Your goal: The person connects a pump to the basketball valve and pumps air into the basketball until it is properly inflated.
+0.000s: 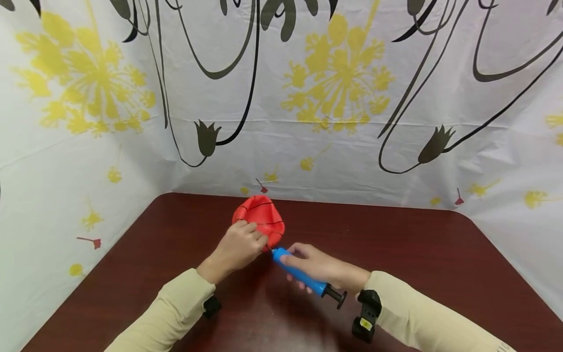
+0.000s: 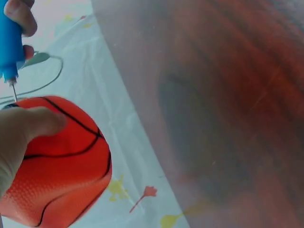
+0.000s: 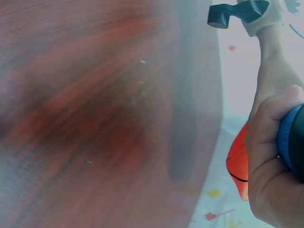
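Observation:
A soft, partly caved-in red-orange basketball (image 1: 262, 216) with black lines is gripped by my left hand (image 1: 239, 247), the thumb pressing its skin in the left wrist view. My right hand (image 1: 324, 266) holds a blue hand pump (image 1: 303, 277), thumb along the barrel, with the black plunger handle (image 1: 336, 296) sticking out toward me. From the pump's nozzle a thin metal needle (image 2: 14, 91) points at the ball, its tip right at a dark spot beside my left thumb. In the right wrist view the ball (image 3: 237, 164) is mostly hidden behind my right hand.
A dark reddish-brown table (image 1: 176, 230) lies beneath both hands. White cloth (image 1: 272, 146) printed with yellow flowers and dark vines hangs behind it and along the sides. Black wrist cameras (image 1: 365, 322) are strapped over the pale sleeves.

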The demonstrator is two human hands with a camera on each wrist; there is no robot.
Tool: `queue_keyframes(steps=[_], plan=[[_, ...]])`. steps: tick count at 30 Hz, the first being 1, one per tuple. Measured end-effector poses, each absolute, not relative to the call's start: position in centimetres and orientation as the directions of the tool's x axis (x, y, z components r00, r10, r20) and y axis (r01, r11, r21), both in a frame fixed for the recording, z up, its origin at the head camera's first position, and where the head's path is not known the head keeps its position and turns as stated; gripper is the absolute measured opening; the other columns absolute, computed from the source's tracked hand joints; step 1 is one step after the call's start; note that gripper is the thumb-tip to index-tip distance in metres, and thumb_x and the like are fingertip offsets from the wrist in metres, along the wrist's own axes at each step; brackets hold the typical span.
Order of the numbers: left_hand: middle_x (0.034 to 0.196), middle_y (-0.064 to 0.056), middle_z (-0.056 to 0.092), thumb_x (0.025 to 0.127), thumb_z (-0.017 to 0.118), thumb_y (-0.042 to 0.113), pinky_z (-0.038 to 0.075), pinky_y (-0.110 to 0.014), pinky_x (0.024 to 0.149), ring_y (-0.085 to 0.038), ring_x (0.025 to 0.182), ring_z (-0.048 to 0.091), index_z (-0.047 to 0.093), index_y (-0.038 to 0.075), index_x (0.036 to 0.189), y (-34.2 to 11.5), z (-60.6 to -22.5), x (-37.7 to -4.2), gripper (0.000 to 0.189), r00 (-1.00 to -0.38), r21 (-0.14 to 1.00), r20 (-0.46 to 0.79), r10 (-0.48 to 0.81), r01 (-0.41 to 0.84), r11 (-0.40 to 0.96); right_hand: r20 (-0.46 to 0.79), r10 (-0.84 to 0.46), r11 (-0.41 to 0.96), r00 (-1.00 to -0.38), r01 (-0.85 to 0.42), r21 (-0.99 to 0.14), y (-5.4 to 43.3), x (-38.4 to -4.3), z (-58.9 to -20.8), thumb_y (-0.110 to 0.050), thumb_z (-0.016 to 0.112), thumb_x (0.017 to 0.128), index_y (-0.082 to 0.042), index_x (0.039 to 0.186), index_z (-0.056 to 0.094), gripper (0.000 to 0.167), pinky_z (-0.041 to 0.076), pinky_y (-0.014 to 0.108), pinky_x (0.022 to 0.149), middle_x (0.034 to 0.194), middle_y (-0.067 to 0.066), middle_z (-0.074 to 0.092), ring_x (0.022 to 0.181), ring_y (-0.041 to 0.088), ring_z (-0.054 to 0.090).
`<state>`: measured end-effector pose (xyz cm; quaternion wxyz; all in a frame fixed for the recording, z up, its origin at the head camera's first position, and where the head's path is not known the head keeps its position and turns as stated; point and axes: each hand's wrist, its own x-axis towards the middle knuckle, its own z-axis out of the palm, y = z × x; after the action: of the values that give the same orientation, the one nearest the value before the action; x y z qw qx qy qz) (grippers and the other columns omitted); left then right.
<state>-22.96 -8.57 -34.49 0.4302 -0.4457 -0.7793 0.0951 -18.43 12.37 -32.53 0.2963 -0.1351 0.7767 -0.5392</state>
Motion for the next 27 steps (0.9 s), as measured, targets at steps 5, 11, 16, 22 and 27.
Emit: queue_keyframes(steps=[5,11,16,22,27], plan=[[0.068,0.001,0.064,0.058,0.077,0.039,0.044,-0.034,0.079,-0.016,0.068,0.053,0.068,0.014,0.076,-9.3,-33.9,-23.3,0.032,-0.213,-0.491,0.616,0.759,0.649,0.581,-0.302,-0.558,0.389,-0.773,0.078,-0.918,12.7,-18.4,-31.9,-0.038,0.053,0.086,-0.005,0.109,0.043,0.042,0.044,0.024,0.044,0.082,0.014,0.058,0.05,0.013,0.05],[0.065,0.0,0.062,0.059,0.075,0.043,0.04,-0.037,0.088,-0.015,0.067,0.055,0.064,0.013,0.067,-9.9,-34.3,-23.8,0.034,-0.215,-0.4,0.607,0.765,0.749,0.529,-0.313,-0.58,0.394,-0.752,0.078,-0.916,13.0,-18.1,-32.3,-0.038,0.053,0.086,-0.005,0.11,0.044,0.042,0.043,0.023,0.043,0.082,0.014,0.057,0.05,0.013,0.05],[0.061,0.004,0.058,0.061,0.074,0.048,0.047,-0.025,0.066,-0.009,0.057,0.049,0.063,0.014,0.064,-9.8,-34.5,-23.7,0.036,-0.191,-0.345,0.573,0.797,0.826,0.445,-0.314,-0.598,0.402,-0.737,0.064,-0.914,13.6,-17.9,-32.6,-0.037,0.053,0.086,-0.005,0.11,0.044,0.041,0.043,0.023,0.043,0.082,0.015,0.058,0.05,0.014,0.05],[0.063,0.005,0.061,0.063,0.072,0.051,0.044,-0.021,0.06,-0.007,0.057,0.051,0.067,0.014,0.069,-9.0,-34.2,-23.3,0.038,-0.229,-0.273,0.547,0.805,0.86,0.43,-0.299,-0.612,0.424,-0.732,0.015,-0.906,14.6,-18.1,-32.1,-0.037,0.055,0.085,-0.004,0.113,0.044,0.045,0.045,0.027,0.044,0.082,0.014,0.058,0.051,0.016,0.052],[0.069,0.006,0.064,0.066,0.071,0.044,0.046,-0.023,0.06,-0.006,0.06,0.055,0.07,0.016,0.073,-8.2,-33.9,-22.5,0.029,-0.304,-0.292,0.515,0.801,0.817,0.497,-0.282,-0.629,0.481,-0.725,-0.078,-0.873,15.0,-18.0,-31.5,-0.036,0.056,0.084,-0.002,0.111,0.047,0.044,0.047,0.033,0.046,0.077,0.014,0.057,0.05,0.018,0.054]])
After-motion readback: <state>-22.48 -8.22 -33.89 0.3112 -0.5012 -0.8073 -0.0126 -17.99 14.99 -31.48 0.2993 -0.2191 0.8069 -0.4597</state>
